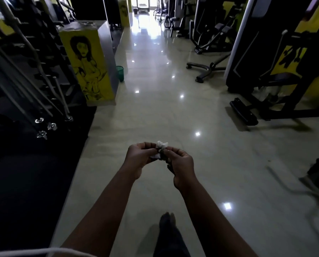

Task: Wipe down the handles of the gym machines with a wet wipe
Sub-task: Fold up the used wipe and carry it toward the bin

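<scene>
White and crumpled, the wet wipe (161, 148) sits right between our hands out in front, above the glossy floor (155, 112). Our left hand (139, 157) curls its fingers onto one side of it, our right hand (180, 164) pinches the other. Left of us run a black mat (34, 173) and a rack of steel bars (44, 101); further on, a yellow pillar (89, 71), a green bin (120, 73), and dark machines (266, 84) on the right.

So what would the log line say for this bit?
stage: readying wipe | left hand: holding wet wipe | right hand: holding wet wipe | machine handles: none touched | place: aisle floor
</scene>
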`<state>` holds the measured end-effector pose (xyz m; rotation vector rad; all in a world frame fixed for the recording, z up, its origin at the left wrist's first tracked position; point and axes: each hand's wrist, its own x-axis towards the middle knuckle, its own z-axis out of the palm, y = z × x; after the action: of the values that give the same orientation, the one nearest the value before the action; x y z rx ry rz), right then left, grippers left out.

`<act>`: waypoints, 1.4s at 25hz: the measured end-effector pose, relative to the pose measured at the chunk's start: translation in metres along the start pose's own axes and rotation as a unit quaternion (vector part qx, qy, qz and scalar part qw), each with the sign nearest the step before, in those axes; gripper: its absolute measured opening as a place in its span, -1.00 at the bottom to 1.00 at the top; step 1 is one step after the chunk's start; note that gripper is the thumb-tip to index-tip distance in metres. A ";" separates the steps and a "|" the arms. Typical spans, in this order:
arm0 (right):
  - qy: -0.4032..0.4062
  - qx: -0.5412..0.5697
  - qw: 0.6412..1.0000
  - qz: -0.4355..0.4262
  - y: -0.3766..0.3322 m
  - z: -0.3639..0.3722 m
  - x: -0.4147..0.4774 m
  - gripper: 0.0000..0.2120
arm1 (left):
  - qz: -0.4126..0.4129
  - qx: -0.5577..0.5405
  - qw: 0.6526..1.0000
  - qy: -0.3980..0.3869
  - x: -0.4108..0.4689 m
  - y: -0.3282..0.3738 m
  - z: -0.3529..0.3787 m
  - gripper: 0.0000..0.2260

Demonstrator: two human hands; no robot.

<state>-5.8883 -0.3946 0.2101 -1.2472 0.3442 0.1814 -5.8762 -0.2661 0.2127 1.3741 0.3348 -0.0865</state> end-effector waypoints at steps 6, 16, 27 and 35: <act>-0.035 -0.026 0.999 -0.012 -0.108 0.055 0.221 -0.91 | 0.026 -0.024 0.999 -0.003 0.210 0.095 0.032 -0.89; -0.074 -0.053 0.996 0.008 -0.148 0.186 0.500 -0.74 | 0.035 -0.056 0.997 0.038 0.502 0.165 -0.013 -0.90; -0.044 -0.036 0.998 0.015 -0.237 0.389 0.817 -0.78 | 0.024 -0.076 0.997 0.013 0.857 0.305 -0.083 -0.81; -0.064 -0.035 0.997 0.029 -0.265 0.487 1.068 -0.88 | 0.017 -0.045 0.998 0.033 1.121 0.352 -0.116 -0.80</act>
<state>-4.7296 -0.0713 0.2056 -1.2887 0.2644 0.3245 -4.7432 0.0673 0.2093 1.2953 0.3657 0.0022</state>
